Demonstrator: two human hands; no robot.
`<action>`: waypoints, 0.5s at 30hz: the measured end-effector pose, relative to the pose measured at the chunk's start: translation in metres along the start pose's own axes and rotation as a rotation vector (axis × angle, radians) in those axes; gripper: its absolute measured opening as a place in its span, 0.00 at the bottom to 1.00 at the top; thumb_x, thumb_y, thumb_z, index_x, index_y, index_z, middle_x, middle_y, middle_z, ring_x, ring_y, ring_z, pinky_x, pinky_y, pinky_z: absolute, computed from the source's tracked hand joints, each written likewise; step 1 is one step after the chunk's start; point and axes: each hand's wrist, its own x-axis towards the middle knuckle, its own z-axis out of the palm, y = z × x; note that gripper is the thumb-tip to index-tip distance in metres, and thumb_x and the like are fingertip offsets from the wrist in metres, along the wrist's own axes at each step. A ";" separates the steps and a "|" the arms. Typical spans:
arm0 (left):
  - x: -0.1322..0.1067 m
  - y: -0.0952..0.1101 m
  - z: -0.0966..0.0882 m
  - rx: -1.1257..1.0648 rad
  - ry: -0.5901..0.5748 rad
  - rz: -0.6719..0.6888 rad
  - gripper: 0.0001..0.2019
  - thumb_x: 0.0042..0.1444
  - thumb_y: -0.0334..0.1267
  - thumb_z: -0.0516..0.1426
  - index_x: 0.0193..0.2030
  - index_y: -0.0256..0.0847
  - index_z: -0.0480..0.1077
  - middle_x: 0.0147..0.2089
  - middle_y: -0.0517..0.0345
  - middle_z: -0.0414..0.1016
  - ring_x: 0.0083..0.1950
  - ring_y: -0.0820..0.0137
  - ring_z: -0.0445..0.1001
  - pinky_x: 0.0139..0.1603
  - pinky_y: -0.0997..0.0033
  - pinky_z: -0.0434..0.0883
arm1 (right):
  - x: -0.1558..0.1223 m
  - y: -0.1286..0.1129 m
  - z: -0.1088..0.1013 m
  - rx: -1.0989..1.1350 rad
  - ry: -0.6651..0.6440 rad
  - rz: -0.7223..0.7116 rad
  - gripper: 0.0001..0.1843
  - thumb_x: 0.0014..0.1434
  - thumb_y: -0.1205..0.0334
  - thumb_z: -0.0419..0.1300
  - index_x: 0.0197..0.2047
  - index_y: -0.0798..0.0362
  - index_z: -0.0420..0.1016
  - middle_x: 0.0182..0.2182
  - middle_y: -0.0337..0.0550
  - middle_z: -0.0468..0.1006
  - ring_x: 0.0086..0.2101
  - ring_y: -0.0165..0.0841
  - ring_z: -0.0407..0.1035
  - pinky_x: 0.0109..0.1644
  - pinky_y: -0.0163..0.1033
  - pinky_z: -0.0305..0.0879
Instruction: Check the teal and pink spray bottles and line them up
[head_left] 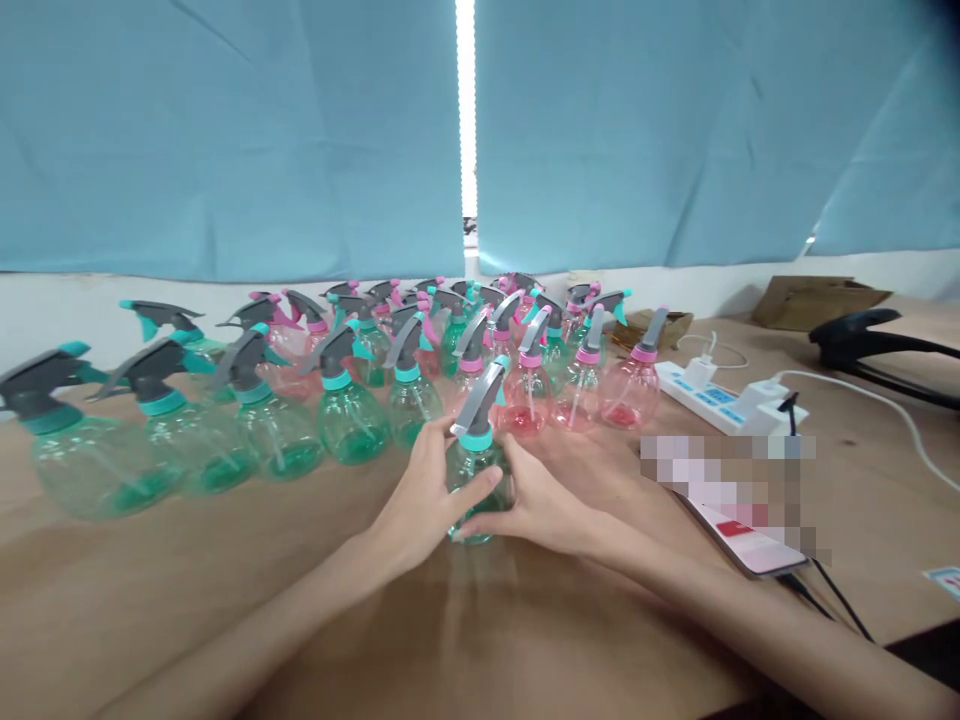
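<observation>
Between my two hands, a clear green spray bottle [475,462] with a grey trigger head and turquoise collar stands upright at the middle of the table. My left hand [427,490] wraps its left side, with the thumb across the front. From the right, my right hand [536,495] grips the same bottle, its thumb low on the front. Just behind is a row of similar bottles: a green one [352,425] with a turquoise collar to the left, and a pink one [527,395] with a pink collar to the right.
Several more green and pink spray bottles crowd the back of the wooden table [225,600]. On the right lie a white power strip [701,400] with plugs, a phone [750,535] with a cable, brown cardboard [810,300] and a black object [862,335]. A blue sheet [300,130] hangs behind.
</observation>
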 end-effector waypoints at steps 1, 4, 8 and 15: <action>0.004 0.002 -0.004 -0.028 0.003 0.010 0.29 0.57 0.49 0.56 0.61 0.44 0.52 0.61 0.46 0.59 0.62 0.56 0.59 0.61 0.48 0.60 | 0.000 0.001 0.001 -0.007 0.003 -0.006 0.50 0.44 0.50 0.71 0.64 0.47 0.49 0.58 0.48 0.63 0.57 0.42 0.60 0.58 0.51 0.62; 0.015 0.009 -0.016 -0.034 -0.001 0.057 0.30 0.55 0.45 0.59 0.62 0.47 0.54 0.58 0.49 0.62 0.56 0.58 0.65 0.56 0.51 0.65 | 0.003 0.003 0.005 -0.050 -0.007 -0.035 0.52 0.42 0.49 0.72 0.64 0.47 0.48 0.59 0.49 0.62 0.58 0.44 0.58 0.60 0.52 0.60; 0.023 0.013 -0.026 -0.070 -0.020 0.120 0.28 0.55 0.44 0.59 0.61 0.47 0.57 0.48 0.54 0.70 0.46 0.64 0.71 0.48 0.58 0.70 | 0.009 0.003 0.013 -0.126 -0.021 -0.037 0.52 0.42 0.45 0.71 0.64 0.46 0.50 0.57 0.50 0.64 0.57 0.47 0.59 0.58 0.55 0.60; 0.026 0.003 -0.029 -0.109 0.083 0.135 0.18 0.54 0.33 0.56 0.52 0.45 0.65 0.43 0.58 0.72 0.42 0.67 0.72 0.40 0.69 0.71 | 0.020 0.002 0.018 -0.125 -0.095 -0.013 0.56 0.41 0.42 0.71 0.65 0.50 0.48 0.58 0.52 0.65 0.57 0.46 0.60 0.58 0.53 0.61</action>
